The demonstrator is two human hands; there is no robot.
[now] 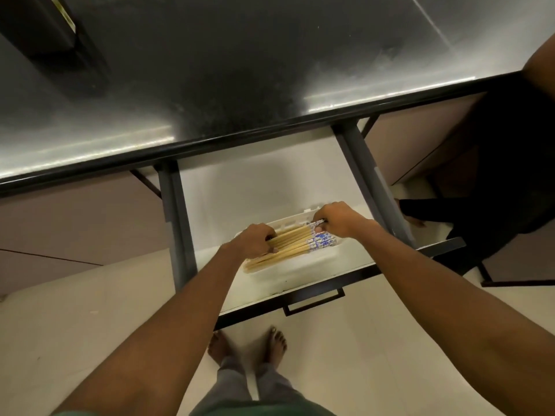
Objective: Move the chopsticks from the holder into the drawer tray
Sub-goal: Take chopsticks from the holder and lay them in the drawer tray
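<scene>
Two hands gripping one bundle of chopsticks [292, 243], left hand [255, 240] and right hand [338, 219] at opposite ends, over tray [300, 270]

1. A home kitchen: a dark, polished stone tabletop [210, 85] runs above plain cabinet fronts [75, 217].
2. A pulled-out drawer [300, 283] holds a white cutlery tray [288, 265] with chopsticks [288, 240].
3. Bare feet [274, 345] stand on a pale tiled floor [90, 310].

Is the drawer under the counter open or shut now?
Open: the drawer is pulled out from under the counter, showing its white tray and chopsticks.
</scene>
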